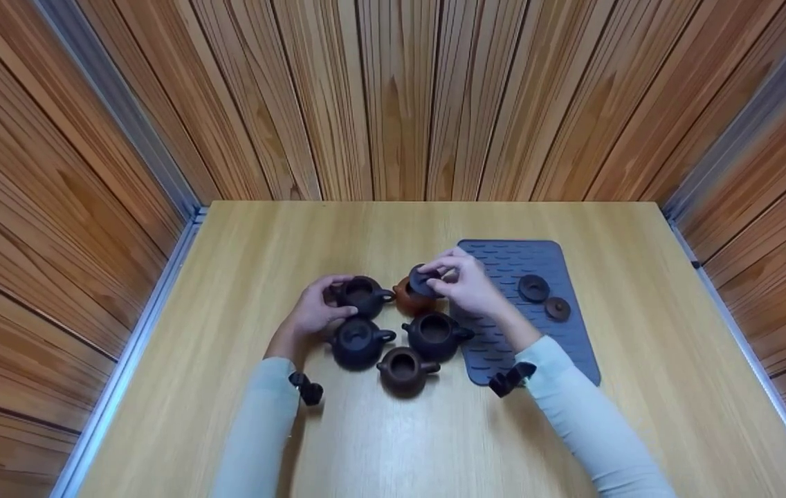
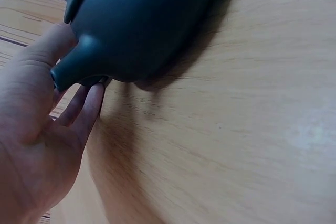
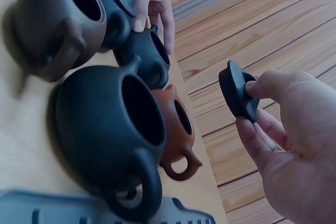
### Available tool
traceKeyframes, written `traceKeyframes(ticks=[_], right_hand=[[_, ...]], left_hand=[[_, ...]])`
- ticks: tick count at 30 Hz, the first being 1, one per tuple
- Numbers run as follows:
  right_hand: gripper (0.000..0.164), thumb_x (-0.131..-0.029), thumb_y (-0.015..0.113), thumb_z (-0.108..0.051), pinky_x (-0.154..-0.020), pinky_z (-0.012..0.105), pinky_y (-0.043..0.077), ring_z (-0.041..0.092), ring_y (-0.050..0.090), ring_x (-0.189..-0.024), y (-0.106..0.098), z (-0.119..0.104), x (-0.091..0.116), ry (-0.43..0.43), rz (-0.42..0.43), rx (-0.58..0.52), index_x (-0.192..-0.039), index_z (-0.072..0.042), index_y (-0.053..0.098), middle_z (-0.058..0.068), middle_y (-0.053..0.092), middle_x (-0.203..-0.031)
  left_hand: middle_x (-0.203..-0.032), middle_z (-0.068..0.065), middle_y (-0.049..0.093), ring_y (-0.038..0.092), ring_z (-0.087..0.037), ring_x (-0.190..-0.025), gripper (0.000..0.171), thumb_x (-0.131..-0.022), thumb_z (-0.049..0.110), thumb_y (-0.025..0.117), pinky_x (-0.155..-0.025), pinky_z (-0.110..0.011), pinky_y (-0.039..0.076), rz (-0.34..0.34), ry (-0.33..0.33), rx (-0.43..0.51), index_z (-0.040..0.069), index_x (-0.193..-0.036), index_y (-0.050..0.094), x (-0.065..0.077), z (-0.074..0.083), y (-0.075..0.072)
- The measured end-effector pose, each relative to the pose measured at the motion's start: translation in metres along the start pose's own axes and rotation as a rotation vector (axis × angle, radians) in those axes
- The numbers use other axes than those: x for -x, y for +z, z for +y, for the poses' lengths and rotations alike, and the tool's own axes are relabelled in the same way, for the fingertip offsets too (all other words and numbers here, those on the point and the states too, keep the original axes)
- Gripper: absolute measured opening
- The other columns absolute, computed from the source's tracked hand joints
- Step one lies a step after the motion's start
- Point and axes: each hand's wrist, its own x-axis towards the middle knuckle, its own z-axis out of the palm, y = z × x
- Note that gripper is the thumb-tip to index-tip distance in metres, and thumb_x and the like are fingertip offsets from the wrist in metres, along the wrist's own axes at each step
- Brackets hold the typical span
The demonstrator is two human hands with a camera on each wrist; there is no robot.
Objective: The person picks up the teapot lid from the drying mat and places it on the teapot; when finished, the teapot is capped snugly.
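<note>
One lidded teapot (image 1: 357,348) is being shown just nearer than the left hand (image 1: 315,306); four others (image 1: 403,386) are being left uncovered, two lids (image 1: 558,309) being supported right of the right hand (image 1: 465,283). Forearms (image 1: 251,429) being stretched forward, an open black teapot (image 1: 368,308) is being gripped by the left hand, a dark lid (image 1: 421,283) being pinched by the right above an orange teapot (image 1: 406,299).

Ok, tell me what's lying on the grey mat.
On the grey mat lie two round lids: a dark lid and, next to it, a smaller brown lid. The right hand and forearm cover part of it; anything beneath them cannot be seen.
</note>
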Motion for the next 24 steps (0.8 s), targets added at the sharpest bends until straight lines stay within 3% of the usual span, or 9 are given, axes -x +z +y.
traceKeyframes(ticks=[10,18,24], right_hand=[[0.023,-0.099,0.079,0.000,-0.097,0.034,0.063,0.026,0.069,-0.110,0.024,-0.018,-0.020,-0.009,-0.030,-0.023,-0.120,-0.002,0.086,0.020,0.067,-0.125],[0.024,-0.098,0.078,-0.001,-0.100,0.046,0.065,0.033,0.075,-0.104,0.045,-0.029,-0.033,-0.031,-0.068,-0.016,-0.121,-0.002,0.086,0.021,0.067,-0.122],[0.025,-0.098,0.077,-0.002,-0.098,0.039,0.064,0.029,0.075,-0.105,0.060,-0.031,-0.036,-0.024,-0.076,0.004,-0.121,-0.003,0.086,0.021,0.067,-0.123]], left_hand=[[-0.159,-0.023,0.062,0.067,-0.033,-0.133,0.063,-0.096,-0.002,0.085,-0.112,-0.036,0.055,-0.007,-0.038,0.033,0.007,-0.156,0.065,-0.002,-0.002,0.000],[-0.159,-0.023,0.062,0.065,-0.037,-0.140,0.062,-0.097,-0.002,0.084,-0.119,-0.043,0.053,-0.001,-0.029,0.056,0.006,-0.155,0.065,-0.002,-0.001,-0.002],[-0.160,-0.023,0.062,0.064,-0.038,-0.141,0.062,-0.098,0.000,0.084,-0.122,-0.047,0.051,-0.014,-0.039,0.062,0.007,-0.156,0.064,-0.001,-0.001,0.000]])
